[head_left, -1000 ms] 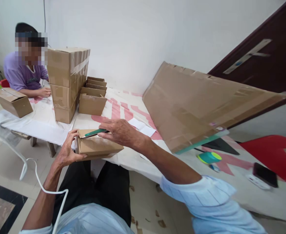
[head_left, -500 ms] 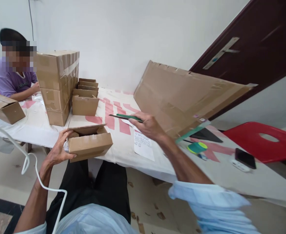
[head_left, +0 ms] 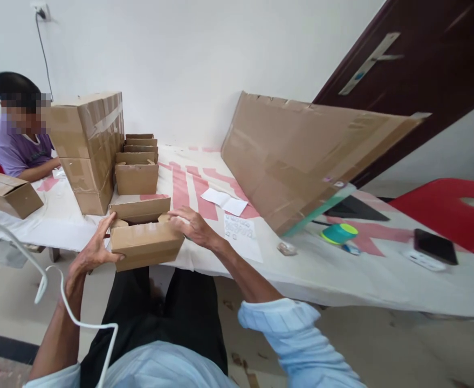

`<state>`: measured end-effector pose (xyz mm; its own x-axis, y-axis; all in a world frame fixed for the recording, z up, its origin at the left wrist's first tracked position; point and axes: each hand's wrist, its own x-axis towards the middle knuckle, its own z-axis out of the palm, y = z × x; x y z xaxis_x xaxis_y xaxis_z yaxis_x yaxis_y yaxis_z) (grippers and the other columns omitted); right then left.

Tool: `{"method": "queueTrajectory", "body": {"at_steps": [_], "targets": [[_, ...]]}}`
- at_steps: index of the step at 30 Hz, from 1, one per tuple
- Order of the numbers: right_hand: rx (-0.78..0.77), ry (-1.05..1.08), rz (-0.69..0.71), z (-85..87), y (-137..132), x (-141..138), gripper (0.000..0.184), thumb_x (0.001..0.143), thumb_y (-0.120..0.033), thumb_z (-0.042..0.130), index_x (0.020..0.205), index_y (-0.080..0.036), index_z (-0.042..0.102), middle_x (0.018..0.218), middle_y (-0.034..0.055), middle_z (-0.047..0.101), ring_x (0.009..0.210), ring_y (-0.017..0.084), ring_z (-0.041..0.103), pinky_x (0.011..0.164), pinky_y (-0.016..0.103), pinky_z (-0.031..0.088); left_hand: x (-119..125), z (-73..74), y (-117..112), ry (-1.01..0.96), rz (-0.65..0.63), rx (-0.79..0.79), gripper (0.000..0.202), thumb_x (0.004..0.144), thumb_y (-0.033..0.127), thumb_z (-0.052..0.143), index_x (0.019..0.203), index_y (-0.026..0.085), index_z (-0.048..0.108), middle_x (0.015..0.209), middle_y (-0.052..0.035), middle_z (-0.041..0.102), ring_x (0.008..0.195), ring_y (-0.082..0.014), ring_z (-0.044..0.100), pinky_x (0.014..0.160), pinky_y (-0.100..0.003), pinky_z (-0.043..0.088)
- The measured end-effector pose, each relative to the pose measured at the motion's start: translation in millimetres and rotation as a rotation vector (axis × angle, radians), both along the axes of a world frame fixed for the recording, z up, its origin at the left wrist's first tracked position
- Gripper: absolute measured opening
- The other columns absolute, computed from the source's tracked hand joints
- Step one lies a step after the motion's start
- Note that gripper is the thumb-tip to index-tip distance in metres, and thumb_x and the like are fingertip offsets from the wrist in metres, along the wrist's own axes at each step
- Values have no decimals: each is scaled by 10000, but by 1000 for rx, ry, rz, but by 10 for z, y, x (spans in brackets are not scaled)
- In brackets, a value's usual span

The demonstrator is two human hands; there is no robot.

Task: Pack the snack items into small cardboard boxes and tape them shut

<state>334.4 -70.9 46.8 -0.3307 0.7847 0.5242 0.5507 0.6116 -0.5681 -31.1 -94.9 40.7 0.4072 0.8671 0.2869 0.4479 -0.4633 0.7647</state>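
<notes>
A small brown cardboard box (head_left: pixel 148 247) sits at the table's near edge, its top open and the far flap standing up. Around its left end is my left hand (head_left: pixel 96 249), closed with the thumb on the front side and the fingers behind. My right hand (head_left: pixel 194 226) is at the box's right top corner, its fingers bent over the edge there. No tool shows in the right hand. The inside of the box is mostly hidden by its front wall.
Taped boxes stand stacked (head_left: pixel 85 156) at left, beside a row of open boxes (head_left: pixel 137 179). A large cardboard sheet (head_left: pixel 293 156) leans at right. Papers (head_left: pixel 242 237), a tape roll (head_left: pixel 339 233) and a phone (head_left: pixel 435 247) lie about. A co-worker (head_left: pixel 16 140) sits at far left.
My right hand has come left and down to the box. The slim green tool it held is no longer in view. My left hand has stayed on the box.
</notes>
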Motion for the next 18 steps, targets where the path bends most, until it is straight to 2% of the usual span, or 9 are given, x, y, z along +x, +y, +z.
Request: {"method": "queueTrajectory", "body": {"at_steps": [2,4,9,13,16,18], "targets": [[34,-61,111,201,-162,-129,211,1038,-347,603,1127,-232,757,1149,105,768,1087,255,701,998,431,567,1,10,2,-11,10,-17,1257,668,356,939,1725,269,264,1752,-194,285,1599,-470,338,1216,-635,466],[111,-92,136,283,-379,-223,174,1045,-312,604,1061,-233,758,1098,103,769,1035,247,707,960,421,579,0,6,-2,-24,15,-27,1240,672,371,938,1719,261,282,1750,-195,294,1600,-474,343,1201,-615,490],[284,-223,185,139,-821,-268,208,1056,-274,592,923,-235,746,986,92,758,978,247,704,932,426,581,19,-35,15,-56,7,5,1204,693,444,932,1710,256,316,1727,-203,333,1579,-474,390,1182,-608,519],[278,-242,181,74,-788,-317,278,1076,-210,521,912,-233,744,978,83,761,960,233,696,933,414,576,38,-57,42,-62,13,3,1204,687,452,940,1704,252,328,1721,-204,342,1570,-452,415,1189,-591,518],[244,-280,223,137,-621,-413,258,1093,-193,499,1014,-216,744,1076,97,776,1061,232,694,1003,394,550,36,-67,38,-72,12,2,1181,696,455,932,1699,245,344,1725,-210,339,1578,-445,408,1187,-567,525],[207,-374,256,205,-518,-460,215,1090,-201,527,1047,-203,738,1062,96,778,1033,228,699,978,372,543,33,-78,30,-70,18,3,1178,699,457,929,1699,248,342,1729,-207,336,1582,-446,401,1181,-558,531]]}}
